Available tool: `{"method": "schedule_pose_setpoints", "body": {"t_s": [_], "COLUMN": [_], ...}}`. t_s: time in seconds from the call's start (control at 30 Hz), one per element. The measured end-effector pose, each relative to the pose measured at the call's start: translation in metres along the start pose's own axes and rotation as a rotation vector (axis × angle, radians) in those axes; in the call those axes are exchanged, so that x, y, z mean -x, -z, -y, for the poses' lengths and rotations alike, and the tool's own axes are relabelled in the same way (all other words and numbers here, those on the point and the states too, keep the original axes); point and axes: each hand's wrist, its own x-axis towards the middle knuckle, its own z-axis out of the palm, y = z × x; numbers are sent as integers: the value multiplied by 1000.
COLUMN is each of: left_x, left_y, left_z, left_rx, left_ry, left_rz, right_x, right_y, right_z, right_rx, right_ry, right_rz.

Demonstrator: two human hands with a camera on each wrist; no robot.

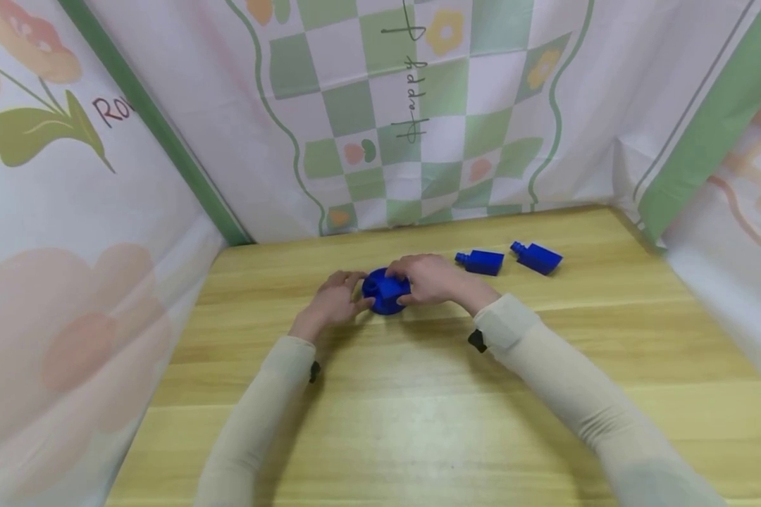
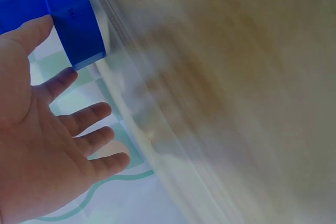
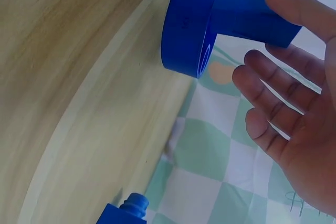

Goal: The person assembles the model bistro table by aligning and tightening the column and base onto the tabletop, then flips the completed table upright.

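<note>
A round blue holder stands on the wooden table between the two hands, with a ring-like wall seen side-on in both wrist views. A blue rectangular block rises upright from it; its lower end is hidden inside. My right hand pinches this block near its top between thumb and index finger, the other fingers spread loosely below. On the holder's left side, my left hand has thumb and index fingertip at the wall, gripping it lightly. Its remaining fingers extend free.
Two blue flat-sided bottles with ridged necks lie to the right of the hands, the farther one slightly tilted. A patterned cloth hangs behind the wooden table and along both sides.
</note>
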Motion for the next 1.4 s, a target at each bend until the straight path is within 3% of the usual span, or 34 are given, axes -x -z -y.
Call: {"method": "schedule_pose_setpoints", "body": {"t_s": [0.17,0.33,0.73,1.07,1.4], "left_x": [-3,-5,-4,-3,-6], "left_y": [2,2,-1,-2,-6], "left_z": [1,2,0,0,-4], "left_rx": [26,-15,-8,10,11], "left_ry": [22,-10,-21,-15,-13], "left_rz": [24,27,9,-47,-45], "right_x": [6,13,23,30,33], "right_y": [9,15,20,21,18], "right_z": [-6,-12,-31,-42,-47], "right_rx": [-54,-94,-94,-92,-83], "right_ry": [-19,-50,-100,-112,-100], "right_rz": [31,47,32,14,-3]}}
